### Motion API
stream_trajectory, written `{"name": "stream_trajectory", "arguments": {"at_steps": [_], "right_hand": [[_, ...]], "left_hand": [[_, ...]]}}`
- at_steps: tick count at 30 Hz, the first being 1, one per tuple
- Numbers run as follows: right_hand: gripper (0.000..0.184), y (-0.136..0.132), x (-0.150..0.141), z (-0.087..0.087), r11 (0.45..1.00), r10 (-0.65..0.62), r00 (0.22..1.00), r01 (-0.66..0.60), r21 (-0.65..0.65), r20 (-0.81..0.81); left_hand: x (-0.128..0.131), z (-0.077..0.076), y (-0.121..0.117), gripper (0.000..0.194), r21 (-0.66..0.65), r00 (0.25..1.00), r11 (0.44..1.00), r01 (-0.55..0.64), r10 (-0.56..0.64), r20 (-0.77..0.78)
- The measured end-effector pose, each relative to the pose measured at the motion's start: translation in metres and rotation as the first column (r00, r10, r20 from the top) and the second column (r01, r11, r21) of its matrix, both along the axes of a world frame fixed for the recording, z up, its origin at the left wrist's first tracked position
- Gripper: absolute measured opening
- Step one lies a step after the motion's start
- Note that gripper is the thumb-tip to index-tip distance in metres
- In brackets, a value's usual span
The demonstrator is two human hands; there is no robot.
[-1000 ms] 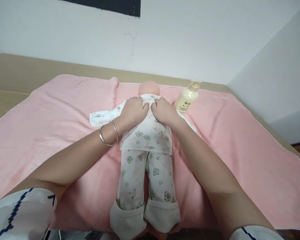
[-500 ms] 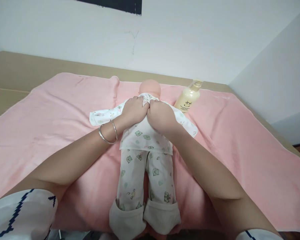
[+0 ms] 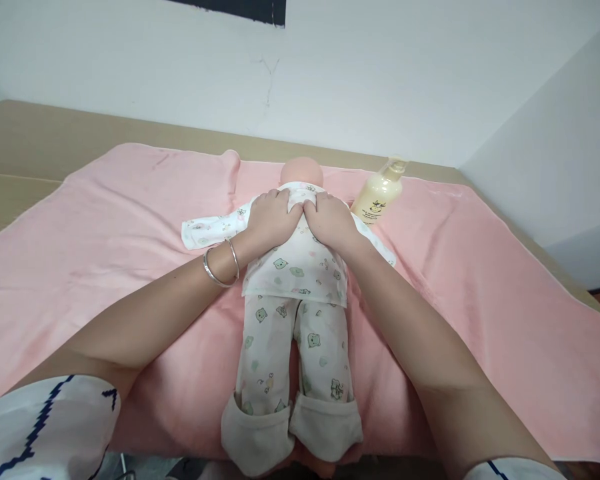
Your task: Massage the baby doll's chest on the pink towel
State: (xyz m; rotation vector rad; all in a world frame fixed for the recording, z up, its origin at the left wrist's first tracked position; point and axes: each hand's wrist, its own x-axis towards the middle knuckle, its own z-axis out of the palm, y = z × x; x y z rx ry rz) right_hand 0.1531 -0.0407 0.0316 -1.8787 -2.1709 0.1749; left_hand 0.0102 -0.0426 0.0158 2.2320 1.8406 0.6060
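Note:
A baby doll (image 3: 301, 172) lies stretched out with its bald head away from me and no face showing. It wears a white printed top (image 3: 295, 270) and matching trousers (image 3: 267, 347) with turned-up cuffs. On the left side of its upper body rests my left hand (image 3: 274, 219), flat, a silver bangle (image 3: 221, 263) round that wrist. My right hand (image 3: 331, 222) lies flat on the right side, its thumb close to the left thumb. Both hands press on the cloth without gripping it; some fingertips are hidden over the shoulders.
A cream-coloured pump bottle (image 3: 379, 197) leans or lies to the right of the doll's head. Everything rests on a pink blanket (image 3: 480, 300) over a tan surface (image 3: 25, 143). A white wall (image 3: 360, 80) rises behind.
My right hand moved inward to the left thumb, bunching the top near the collar, then moved back right and flattened. My left hand stayed nearly in place.

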Motion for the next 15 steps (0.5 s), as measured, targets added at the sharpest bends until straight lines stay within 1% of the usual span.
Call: {"name": "stream_trajectory", "arguments": {"at_steps": [3, 6, 8, 11, 15], "right_hand": [[0.058, -0.001, 0.000, 0.000, 1.000, -0.001, 1.000, 0.001, 0.001, 0.006], [0.056, 0.000, 0.000, 0.000, 1.000, 0.008, 1.000, -0.008, -0.001, 0.029], [0.056, 0.000, 0.001, 0.001, 1.000, 0.020, 0.999, -0.020, -0.001, 0.050], [0.055, -0.003, 0.002, 0.004, 0.999, 0.043, 0.997, -0.042, -0.005, 0.069], [0.050, -0.019, -0.004, 0.012, 0.994, 0.106, 0.982, -0.109, 0.014, 0.157]], "left_hand": [[0.000, 0.006, -0.007, 0.053, -0.006, 0.998, 0.999, 0.037, -0.037, -0.051], [-0.001, 0.016, -0.018, 0.052, 0.006, 0.983, 0.996, 0.090, -0.088, -0.161], [-0.004, 0.023, -0.021, 0.050, -0.015, 0.972, 0.993, 0.121, -0.122, -0.202], [-0.009, 0.026, -0.013, 0.050, -0.100, 0.981, 0.986, 0.132, -0.144, -0.130], [-0.017, 0.018, 0.010, 0.052, -0.141, 0.986, 0.978, 0.157, -0.162, -0.030]]}}
